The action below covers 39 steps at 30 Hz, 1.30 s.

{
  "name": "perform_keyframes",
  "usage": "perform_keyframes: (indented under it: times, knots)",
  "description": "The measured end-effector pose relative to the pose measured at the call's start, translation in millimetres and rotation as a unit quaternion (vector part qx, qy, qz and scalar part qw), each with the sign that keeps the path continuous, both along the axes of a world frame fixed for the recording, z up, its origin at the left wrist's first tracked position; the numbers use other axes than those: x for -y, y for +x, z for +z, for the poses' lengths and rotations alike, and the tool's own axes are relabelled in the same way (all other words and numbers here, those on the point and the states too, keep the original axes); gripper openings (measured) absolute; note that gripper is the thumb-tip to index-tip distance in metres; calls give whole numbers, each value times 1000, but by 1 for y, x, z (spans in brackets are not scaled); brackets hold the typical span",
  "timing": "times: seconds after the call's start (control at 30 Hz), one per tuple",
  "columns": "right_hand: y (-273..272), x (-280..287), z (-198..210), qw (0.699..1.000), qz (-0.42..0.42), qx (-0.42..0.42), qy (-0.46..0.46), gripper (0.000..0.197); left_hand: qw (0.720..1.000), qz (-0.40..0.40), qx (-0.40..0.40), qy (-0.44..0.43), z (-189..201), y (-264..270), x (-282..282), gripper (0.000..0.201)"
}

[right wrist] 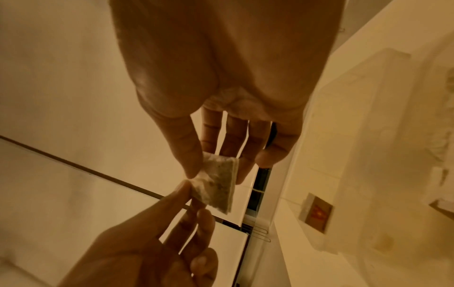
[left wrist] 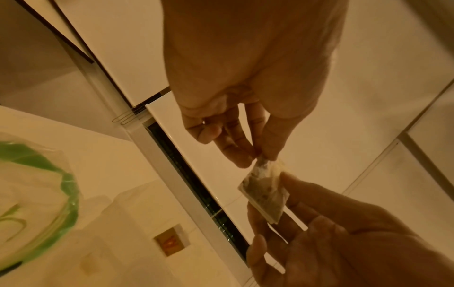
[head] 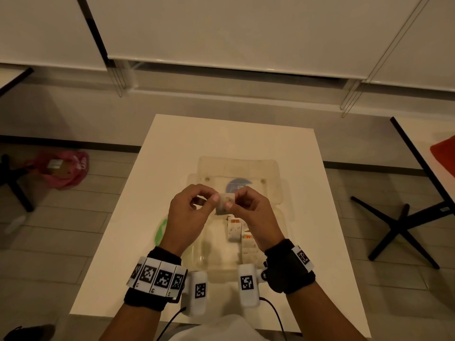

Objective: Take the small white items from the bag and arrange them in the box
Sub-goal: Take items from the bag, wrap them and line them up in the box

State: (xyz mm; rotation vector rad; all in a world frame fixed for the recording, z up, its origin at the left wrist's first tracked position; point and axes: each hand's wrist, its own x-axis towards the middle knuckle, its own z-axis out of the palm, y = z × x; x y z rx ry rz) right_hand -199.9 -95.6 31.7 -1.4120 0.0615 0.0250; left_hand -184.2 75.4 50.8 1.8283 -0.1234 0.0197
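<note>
Both hands hold one small white speckled sachet in the air above the clear plastic box. My left hand pinches its left edge between thumb and fingers; my right hand pinches its right edge. From the left wrist view the sachet hangs between the left fingertips and the right hand. The right wrist view shows the same sachet. Several white sachets lie in a row inside the box. The green-and-clear bag lies left of the box, mostly hidden by my left wrist.
The box's lid lies open at the far side, with a blue round label. The white table has bare surface all around the box. A pink bag sits on the floor at left. Table legs stand at right.
</note>
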Motion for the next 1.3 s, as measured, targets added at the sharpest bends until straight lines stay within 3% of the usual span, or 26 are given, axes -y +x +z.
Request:
perform_keyframes:
  times: [0.13, 0.4, 0.5, 0.6, 0.73, 0.83, 1.0, 1.17, 1.3]
  knots:
    - [-2, -2, 12, 998, -11, 41, -48, 3, 999, 10, 17, 39, 1, 0, 0, 8]
    - [1, 5, 14, 990, -11, 61, -129, 13, 997, -18, -3, 78, 4, 5, -2, 8]
    - [1, 6, 11, 981, -35, 61, -179, 4, 998, -52, -24, 40, 8, 3, 0, 9]
    - [0, 7, 12, 991, -12, 23, -133, 13, 997, -61, -32, 17, 13, 3, 0, 8]
    - [0, 7, 11, 988, 1, 28, -154, 5, 997, -53, -51, 15, 10, 5, 0, 7]
    - [0, 6, 12, 988, -16, 24, -150, 5, 998, -21, -58, -13, 8, 4, 0, 4]
    - [-2, 3, 18, 990, -27, 31, -135, 4, 997, -67, -39, -1, 11, 1, 1, 1]
    - [-5, -1, 15, 986, -69, 27, -147, 14, 998, -24, -42, -44, 15, 0, 5, 4]
    - [-7, -4, 21, 990, -45, 38, -125, 8, 997, -25, -35, -69, 24, -3, 7, 1]
